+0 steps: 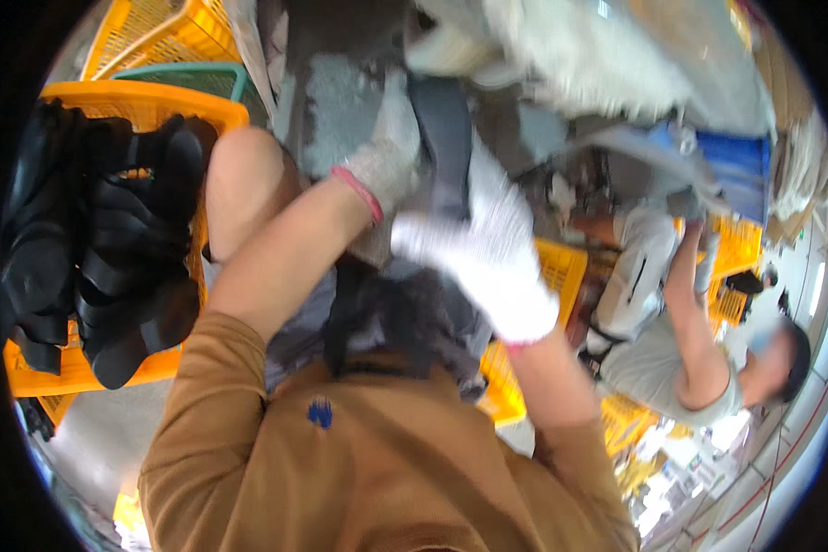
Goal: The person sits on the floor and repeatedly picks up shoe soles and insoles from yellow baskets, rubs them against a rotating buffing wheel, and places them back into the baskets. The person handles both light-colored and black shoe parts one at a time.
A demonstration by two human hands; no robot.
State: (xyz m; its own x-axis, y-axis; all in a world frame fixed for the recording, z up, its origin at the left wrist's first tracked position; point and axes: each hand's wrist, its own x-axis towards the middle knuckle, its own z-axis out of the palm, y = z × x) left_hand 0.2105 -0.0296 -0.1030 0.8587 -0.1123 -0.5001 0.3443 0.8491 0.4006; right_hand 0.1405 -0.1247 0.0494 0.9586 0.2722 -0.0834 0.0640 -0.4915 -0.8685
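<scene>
A long black shoe sole (443,138) is held up in front of me, above my lap. My left hand (396,152), in a greyish knit glove with a pink cuff, grips its left side. On the right, my right hand (501,244) in a white knit glove is closed around the lower part of the sole, its thumb side crossing below. Motion smears this hand, and its fingertips are partly hidden.
At my left an orange crate (147,98) holds several black soles (138,248). More yellow crates (561,267) stand to the right, near a seated co-worker (672,359). Ahead are a grey worn surface (336,106) and a large whitish sack (607,60).
</scene>
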